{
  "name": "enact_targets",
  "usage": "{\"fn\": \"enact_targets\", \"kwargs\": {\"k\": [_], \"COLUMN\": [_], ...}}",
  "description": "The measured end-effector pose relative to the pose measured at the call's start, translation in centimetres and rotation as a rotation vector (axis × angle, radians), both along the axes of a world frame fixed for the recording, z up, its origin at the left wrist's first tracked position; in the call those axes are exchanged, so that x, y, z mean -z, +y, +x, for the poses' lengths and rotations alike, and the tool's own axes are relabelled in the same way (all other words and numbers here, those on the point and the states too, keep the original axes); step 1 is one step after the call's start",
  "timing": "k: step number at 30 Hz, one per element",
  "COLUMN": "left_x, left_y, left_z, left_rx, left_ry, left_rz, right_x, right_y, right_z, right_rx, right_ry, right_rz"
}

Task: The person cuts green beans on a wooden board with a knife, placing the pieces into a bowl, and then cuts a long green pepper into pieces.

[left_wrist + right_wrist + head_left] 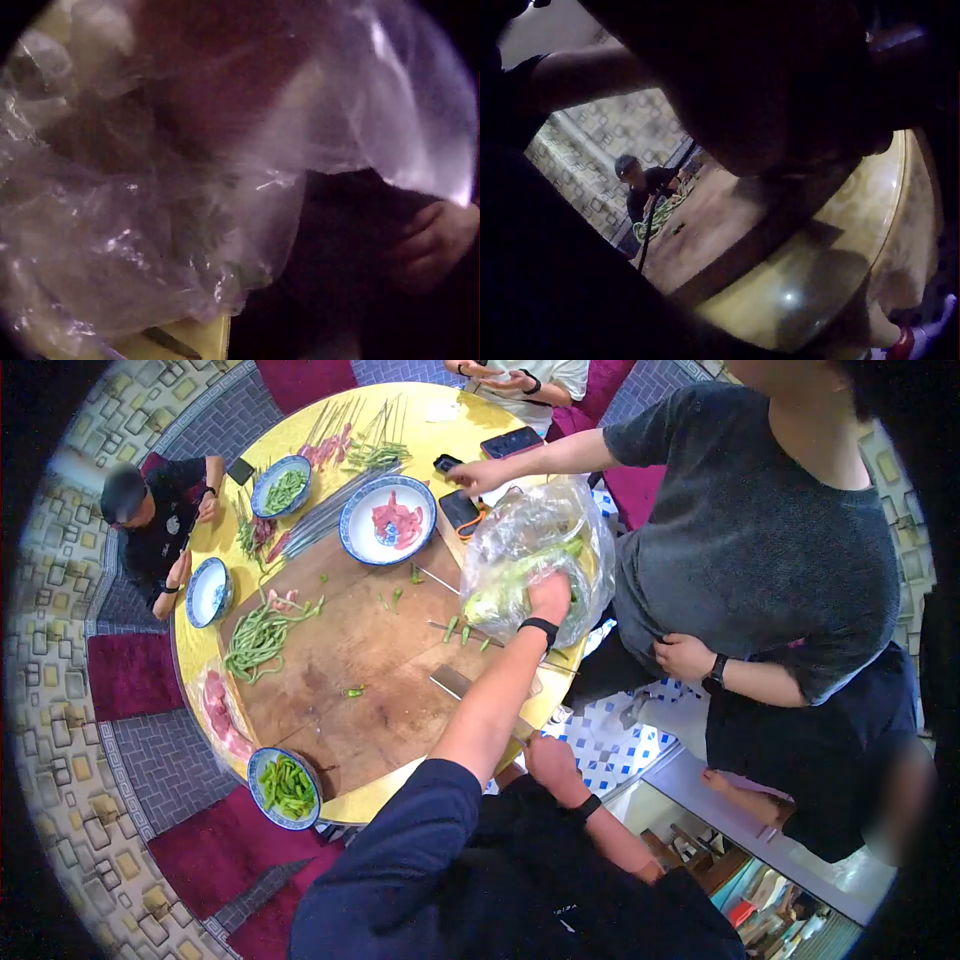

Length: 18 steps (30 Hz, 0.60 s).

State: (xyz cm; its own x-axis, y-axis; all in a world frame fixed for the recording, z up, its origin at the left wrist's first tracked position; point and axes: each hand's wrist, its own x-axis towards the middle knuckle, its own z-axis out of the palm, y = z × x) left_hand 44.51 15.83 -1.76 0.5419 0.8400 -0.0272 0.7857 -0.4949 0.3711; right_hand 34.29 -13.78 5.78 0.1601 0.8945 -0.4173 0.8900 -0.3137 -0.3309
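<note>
Here, your left hand (pixel 548 598) is in the clear plastic bag (pixel 505 525) of green vegetables (pixel 515 572).
The bag sits at the edge of the yellow surface (pixel 440 422), just beside the round wooden board (pixel 340 660). Its film hides your fingers, so I cannot tell whether they grip anything. Probably best to steady the bag's mouth and lift the greens gently so nothing slides off. Your right hand (pixel 548 758) is at the near edge, its fingers unclear. No writing is readable.
</note>
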Motion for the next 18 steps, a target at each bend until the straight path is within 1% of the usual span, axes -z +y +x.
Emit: {"fn": "enact_targets", "kwargs": {"k": [2, 5, 7, 8, 11, 14, 17, 18], "left_x": [-1.1, -0.9, -4.6, -6.1, -9.7, -15.0, -18.2, -19.1], "left_y": [-0.2, -1.7, -2.6, -2.6, -2.5, -1.5, -1.4, -1.7], "left_z": [-0.3, -0.5, -1.6, -2.0, -3.6, -6.3, -7.9, -8.8], "left_rx": [0.063, 0.069, 0.057, 0.047, -0.014, 0.077, -0.03, -0.046], "left_ry": [0.004, -0.002, 0.018, 0.01, 0.011, -0.134, -0.256, -0.317], "left_rz": [-0.043, 0.031, 0.099, -0.05, -0.048, -0.102, -0.132, -0.081], "right_x": [0.3, 0.3, 1.1, 1.1, 0.1, 1.0, 1.0, 0.9], "right_y": [0.0, 0.0, -0.4, -0.4, -0.1, -0.3, -0.2, -0.3], "right_z": [-0.1, -0.3, -0.1, -0.2, -0.4, -0.3, -0.1, 0.0], "right_rx": [0.011, 0.031, 0.036, 0.037, 0.042, 0.066, 0.037, 0.021], "right_ry": [-0.003, 0.009, 0.015, 0.017, 0.019, 0.037, 0.03, 0.022], "right_rz": [-0.018, -0.022, -0.011, -0.009, -0.011, 0.024, 0.027, 0.018]}}
